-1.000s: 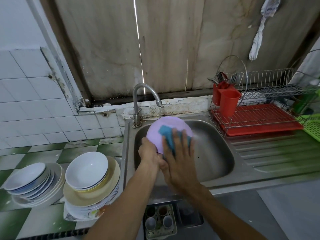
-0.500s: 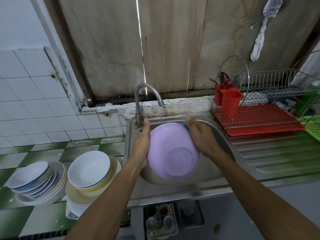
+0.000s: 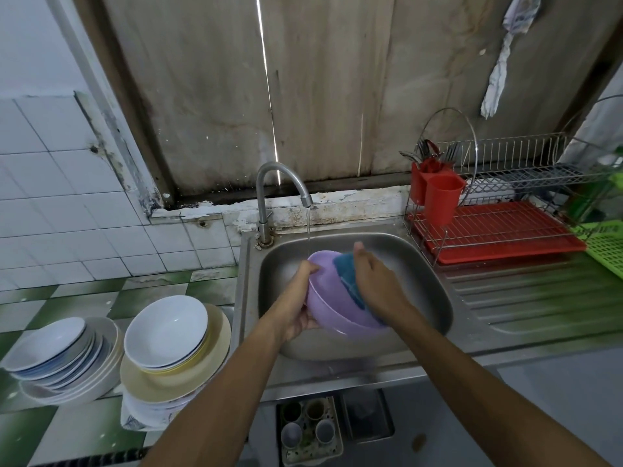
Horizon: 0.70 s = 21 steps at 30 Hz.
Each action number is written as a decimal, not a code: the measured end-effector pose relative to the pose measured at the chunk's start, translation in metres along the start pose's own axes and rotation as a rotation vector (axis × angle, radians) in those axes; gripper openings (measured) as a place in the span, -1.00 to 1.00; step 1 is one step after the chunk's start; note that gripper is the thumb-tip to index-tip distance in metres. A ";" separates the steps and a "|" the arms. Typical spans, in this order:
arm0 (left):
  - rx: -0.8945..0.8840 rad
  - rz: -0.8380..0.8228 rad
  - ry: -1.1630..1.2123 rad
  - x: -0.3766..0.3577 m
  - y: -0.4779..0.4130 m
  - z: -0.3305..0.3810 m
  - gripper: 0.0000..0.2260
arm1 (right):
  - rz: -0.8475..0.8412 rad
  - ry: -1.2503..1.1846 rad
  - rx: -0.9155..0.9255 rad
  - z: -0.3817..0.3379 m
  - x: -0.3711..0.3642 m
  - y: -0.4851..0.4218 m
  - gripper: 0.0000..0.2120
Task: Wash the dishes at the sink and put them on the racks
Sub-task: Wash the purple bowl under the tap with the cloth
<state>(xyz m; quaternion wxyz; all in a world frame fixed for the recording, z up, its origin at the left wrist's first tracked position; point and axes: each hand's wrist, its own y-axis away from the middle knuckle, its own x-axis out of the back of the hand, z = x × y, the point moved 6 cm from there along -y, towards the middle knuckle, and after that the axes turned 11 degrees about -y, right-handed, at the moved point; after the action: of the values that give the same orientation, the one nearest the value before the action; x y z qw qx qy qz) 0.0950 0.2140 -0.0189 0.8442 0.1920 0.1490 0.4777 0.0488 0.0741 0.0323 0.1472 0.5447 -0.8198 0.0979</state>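
Note:
A lilac plastic bowl (image 3: 328, 303) is tilted over the steel sink (image 3: 428, 294), its opening turned up and to the right. My left hand (image 3: 301, 298) grips its left rim. My right hand (image 3: 377, 281) holds a blue sponge (image 3: 349, 278) against the inside of the bowl. A thin stream of water runs from the tap (image 3: 279, 190) onto the bowl's far rim. The wire dish rack (image 3: 505, 210) with a red tray stands to the right of the sink.
Two stacks of white bowls and plates (image 3: 168, 342) (image 3: 64, 355) sit on the green-checked counter at the left. Red cutlery cups (image 3: 438, 193) hang on the rack's left end. A green basket (image 3: 606, 244) lies at the far right. A ribbed drainboard (image 3: 526, 298) adjoins the sink.
The bowl has turned from bottom-toward-me to opening upward. My right hand moved from the far rim to inside the bowl with the sponge. My left hand slid down the left rim.

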 end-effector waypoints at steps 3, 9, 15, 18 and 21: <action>-0.093 0.026 -0.072 -0.014 0.002 0.011 -0.59 | -0.234 -0.120 -0.009 -0.002 -0.019 -0.006 -0.70; -0.205 0.280 -0.177 0.010 0.007 0.020 -0.59 | -0.565 0.323 0.146 0.010 -0.019 0.003 -0.76; -0.249 0.197 -0.277 -0.007 0.010 0.019 -0.67 | -0.046 0.894 0.162 0.027 -0.008 -0.010 -0.67; -0.269 0.162 -0.321 -0.013 0.007 0.024 -0.66 | 0.128 0.253 0.098 0.033 0.004 -0.022 -0.81; -0.221 0.146 -0.296 -0.016 0.004 0.023 -0.57 | -0.082 -0.405 -0.094 0.027 -0.016 -0.015 -0.85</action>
<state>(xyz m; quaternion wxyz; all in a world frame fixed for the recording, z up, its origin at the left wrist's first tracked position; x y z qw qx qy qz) 0.0941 0.1983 0.0044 0.8360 0.1764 -0.0444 0.5177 0.0647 0.0739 0.0017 0.0085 0.5786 -0.8135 -0.0580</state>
